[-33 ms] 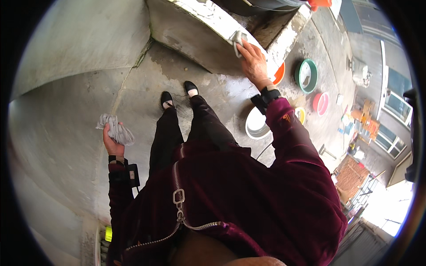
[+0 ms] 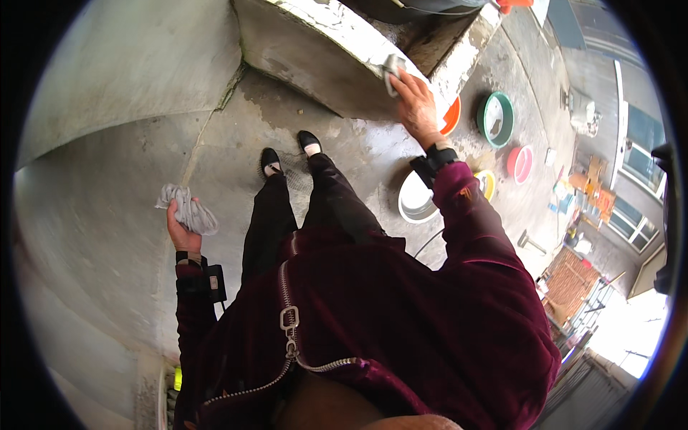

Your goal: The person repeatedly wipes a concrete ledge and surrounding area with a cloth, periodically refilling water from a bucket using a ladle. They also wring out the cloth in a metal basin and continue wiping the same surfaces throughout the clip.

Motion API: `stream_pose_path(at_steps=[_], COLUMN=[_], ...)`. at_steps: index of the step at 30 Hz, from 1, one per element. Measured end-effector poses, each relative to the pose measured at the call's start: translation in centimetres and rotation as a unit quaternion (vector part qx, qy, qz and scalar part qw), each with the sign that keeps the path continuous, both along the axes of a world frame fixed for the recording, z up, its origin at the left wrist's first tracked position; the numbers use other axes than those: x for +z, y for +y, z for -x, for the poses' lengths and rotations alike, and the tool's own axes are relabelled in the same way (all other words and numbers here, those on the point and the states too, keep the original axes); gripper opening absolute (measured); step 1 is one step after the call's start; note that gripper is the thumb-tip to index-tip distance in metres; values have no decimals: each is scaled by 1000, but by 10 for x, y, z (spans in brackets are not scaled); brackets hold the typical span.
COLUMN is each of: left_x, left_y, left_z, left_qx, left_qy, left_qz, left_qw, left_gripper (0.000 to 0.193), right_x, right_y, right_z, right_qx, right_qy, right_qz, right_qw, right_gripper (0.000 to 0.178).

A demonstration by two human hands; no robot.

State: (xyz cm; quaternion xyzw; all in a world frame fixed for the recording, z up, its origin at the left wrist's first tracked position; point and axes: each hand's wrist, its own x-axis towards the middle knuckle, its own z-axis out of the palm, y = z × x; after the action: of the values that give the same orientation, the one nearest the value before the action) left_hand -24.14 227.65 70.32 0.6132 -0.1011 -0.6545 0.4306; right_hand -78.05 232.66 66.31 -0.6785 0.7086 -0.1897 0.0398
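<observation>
My right hand (image 2: 418, 109) is stretched forward, its fingers closed over a small grey cloth (image 2: 392, 73). That cloth lies against the whitish, flaking top edge (image 2: 351, 34) of a low concrete wall (image 2: 308, 61). Out to the left, my left hand (image 2: 180, 231) grips a bunched, light grey cloth (image 2: 189, 212) held over the floor. Folds of the cloth hide most of the left fingers. Both wrists carry black straps with small boxes.
Beyond my right arm, basins stand on the concrete floor: orange (image 2: 451, 117), green (image 2: 496, 120), pink (image 2: 519, 164), yellow (image 2: 487, 184) and whitish metal (image 2: 417, 201). A large dark vessel (image 2: 423, 11) sits behind the wall. A smooth concrete wall (image 2: 136, 64) rises at left.
My right hand and its cloth have slid slightly right and nearer to me along the wall's top edge. The left hand with its cloth stays nearly in place.
</observation>
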Motion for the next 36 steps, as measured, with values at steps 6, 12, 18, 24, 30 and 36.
stream_pose_path(at_steps=[6, 12, 18, 24, 30, 36], left_x=[9, 4, 8, 14, 19, 14], left_y=[-6, -5, -6, -5, 12, 44], left_z=[-7, -23, -20, 5, 57, 141], left_qx=[-27, -53, -64, -68, -46, -69], left_qy=[-10, -4, -3, -18, -31, -52], left_qz=[-16, -28, -25, -5, -2, -14], left_qw=[999, 998, 998, 997, 998, 996], left_gripper=[30, 29, 29, 30, 32, 29], right_x=[-6, -19, -28, -28, -31, -49], right_y=[83, 78, 56, 34, 3, -35], right_z=[25, 26, 67, 113, 189, 281], right_qx=[-139, -200, -221, -243, -232, -169], right_qy=[33, 38, 46, 60, 74, 123], right_qz=[-40, -46, -17, -25, 2, 120], right_qw=[989, 978, 974, 968, 970, 971], right_gripper=[56, 59, 56, 59, 56, 44])
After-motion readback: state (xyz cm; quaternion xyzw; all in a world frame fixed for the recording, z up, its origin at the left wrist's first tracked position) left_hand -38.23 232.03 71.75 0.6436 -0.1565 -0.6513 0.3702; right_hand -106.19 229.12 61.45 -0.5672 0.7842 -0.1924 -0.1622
